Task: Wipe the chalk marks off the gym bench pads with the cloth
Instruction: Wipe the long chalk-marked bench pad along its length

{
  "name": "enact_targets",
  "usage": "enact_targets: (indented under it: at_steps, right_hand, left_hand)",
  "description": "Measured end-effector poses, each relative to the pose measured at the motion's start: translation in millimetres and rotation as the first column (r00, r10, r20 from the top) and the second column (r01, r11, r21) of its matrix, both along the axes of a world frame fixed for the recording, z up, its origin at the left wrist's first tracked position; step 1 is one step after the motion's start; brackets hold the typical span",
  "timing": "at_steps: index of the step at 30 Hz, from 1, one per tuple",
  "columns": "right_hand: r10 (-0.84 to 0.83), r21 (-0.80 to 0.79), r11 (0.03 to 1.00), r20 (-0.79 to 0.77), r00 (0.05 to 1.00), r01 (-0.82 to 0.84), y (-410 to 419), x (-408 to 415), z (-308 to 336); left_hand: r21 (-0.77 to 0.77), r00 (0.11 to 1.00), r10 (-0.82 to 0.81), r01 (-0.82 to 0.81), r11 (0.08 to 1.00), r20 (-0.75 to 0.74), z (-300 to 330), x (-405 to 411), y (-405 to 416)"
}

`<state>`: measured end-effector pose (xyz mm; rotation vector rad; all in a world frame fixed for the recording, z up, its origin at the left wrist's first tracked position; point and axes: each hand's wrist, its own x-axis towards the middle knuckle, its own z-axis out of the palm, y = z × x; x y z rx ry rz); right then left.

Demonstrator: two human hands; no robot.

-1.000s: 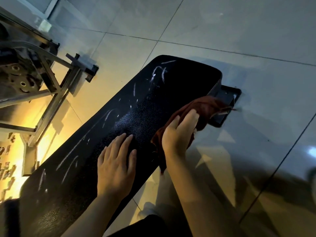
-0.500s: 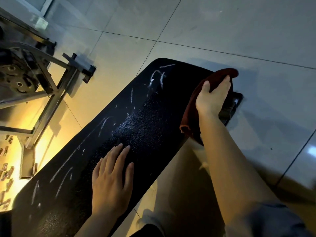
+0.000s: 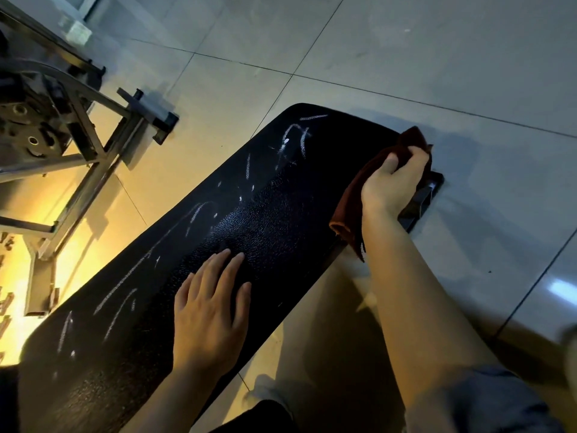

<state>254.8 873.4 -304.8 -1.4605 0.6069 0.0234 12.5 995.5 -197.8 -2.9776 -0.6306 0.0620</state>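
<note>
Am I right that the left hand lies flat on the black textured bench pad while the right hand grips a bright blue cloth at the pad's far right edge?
Not quite: the cloth is dark reddish-brown, not blue, as the head view shows. The rest holds: the left hand lies flat on the black textured bench pad while the right hand grips the cloth at the pad's far right edge.

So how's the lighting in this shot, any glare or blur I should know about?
Head view: warm yellow light spills over the floor at left, cool grey tiles at right; a bright glare spot sits on the tile at the right edge; sheen on the pad beside the left hand; chalk marks stay legible; the bottom right corner is blurred; the right hand with the cloth is sharp.
</note>
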Motion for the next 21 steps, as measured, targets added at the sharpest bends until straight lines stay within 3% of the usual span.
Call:
enact_targets:
  at_steps: [5,11,17,19,21]
  right_hand:
    - [-0.021,0.049,0.999,-0.057,0.998,0.024,3,-35,23]
    - [0.141,0.117,0.984,-0.048,0.989,-0.135,4,-113,57]
    - [0.355,0.260,0.910,-0.081,0.931,-0.324,-14,-180,81]
    - [0.371,0.294,0.891,-0.036,0.928,-0.345,-22,-190,92]
    - [0.389,0.302,0.871,0.060,0.919,-0.388,-29,-199,110]
  left_hand:
    - [0.001,0.999,0.015,-0.015,1.000,-0.043,1,2,1]
    - [-0.030,0.998,0.008,-0.010,1.000,-0.059,5,3,-1]
    - [-0.108,0.951,-0.266,0.252,0.962,-0.154,13,-3,-22]
    - [-0.140,0.941,-0.316,0.299,0.944,-0.118,15,-10,-39]
    - [-0.286,0.965,-0.260,0.258,0.923,0.030,23,-15,-57]
